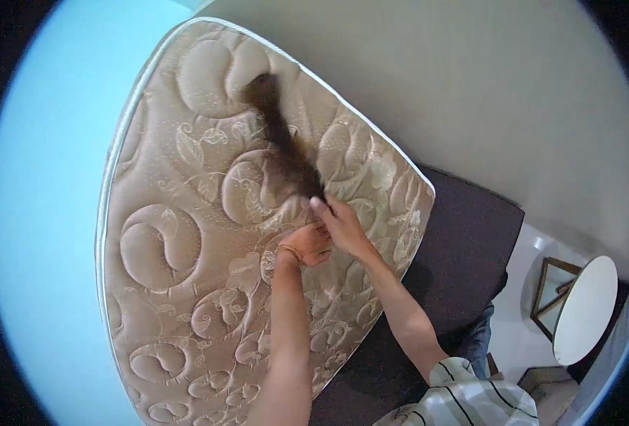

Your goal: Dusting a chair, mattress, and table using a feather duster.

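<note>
A long, dark brown, soft-looking thing [285,133], perhaps a cloth or a duster, stretches over a beige quilted mattress [160,133] and is blurred by motion. At its lower end, my right hand [343,226] pinches it between thumb and fingers. My left hand [310,246] is just below and to the left, close against the right, with its fingers curled; whether it also grips something is hidden. The mattress has a floral pattern and white piping, and it lies tilted over a dark purple-brown bed base [463,229].
A pale wall [479,96] rises behind the mattress and base. At the right, a round white-topped table [585,311] with wooden legs stands on the light floor [511,314]. A grey-brown boxy item [551,391] is at the lower right. Bright light blue fills the left side.
</note>
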A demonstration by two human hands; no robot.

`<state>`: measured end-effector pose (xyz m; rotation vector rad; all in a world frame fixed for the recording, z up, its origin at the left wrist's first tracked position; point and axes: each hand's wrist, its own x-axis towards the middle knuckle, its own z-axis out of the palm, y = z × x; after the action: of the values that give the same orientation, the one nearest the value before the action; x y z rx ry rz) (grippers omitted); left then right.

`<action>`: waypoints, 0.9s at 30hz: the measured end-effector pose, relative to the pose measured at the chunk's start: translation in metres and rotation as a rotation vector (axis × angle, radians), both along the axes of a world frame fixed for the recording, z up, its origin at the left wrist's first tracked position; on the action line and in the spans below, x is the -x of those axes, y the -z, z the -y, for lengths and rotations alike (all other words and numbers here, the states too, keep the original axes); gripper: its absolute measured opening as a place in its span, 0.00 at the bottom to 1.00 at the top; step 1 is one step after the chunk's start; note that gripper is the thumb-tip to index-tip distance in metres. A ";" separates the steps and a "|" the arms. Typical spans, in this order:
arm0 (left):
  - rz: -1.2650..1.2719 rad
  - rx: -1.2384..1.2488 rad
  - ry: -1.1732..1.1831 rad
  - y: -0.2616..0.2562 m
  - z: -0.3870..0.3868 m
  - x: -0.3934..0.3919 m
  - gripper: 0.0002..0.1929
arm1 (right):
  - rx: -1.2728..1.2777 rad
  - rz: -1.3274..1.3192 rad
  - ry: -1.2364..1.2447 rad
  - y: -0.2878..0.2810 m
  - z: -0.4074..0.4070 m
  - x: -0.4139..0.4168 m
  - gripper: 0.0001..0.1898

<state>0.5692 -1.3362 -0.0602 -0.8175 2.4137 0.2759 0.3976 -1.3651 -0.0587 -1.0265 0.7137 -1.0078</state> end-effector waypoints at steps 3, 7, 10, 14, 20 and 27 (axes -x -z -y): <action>0.203 -0.220 -0.190 -0.022 0.006 0.024 0.25 | -0.085 0.081 -0.060 -0.040 0.016 0.007 0.24; -0.005 0.115 0.019 0.027 -0.022 -0.017 0.26 | 0.073 0.086 -0.092 -0.115 0.036 -0.008 0.24; -0.085 0.190 0.073 0.038 -0.021 -0.034 0.26 | 0.015 0.383 -0.295 -0.134 0.045 -0.021 0.23; 0.116 -0.080 0.034 0.004 0.006 0.019 0.28 | 0.077 0.166 -0.144 -0.077 0.053 -0.005 0.23; 0.228 0.120 0.229 -0.025 0.001 0.012 0.36 | -0.523 0.155 -0.017 0.054 -0.035 0.044 0.24; 0.137 0.148 0.205 -0.031 0.004 0.027 0.40 | -0.714 0.070 0.107 0.132 -0.083 0.055 0.26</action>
<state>0.5419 -1.3405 -0.0293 -0.6229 2.3850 -0.0381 0.3423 -1.2819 -0.1908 -0.3331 0.9810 -0.7778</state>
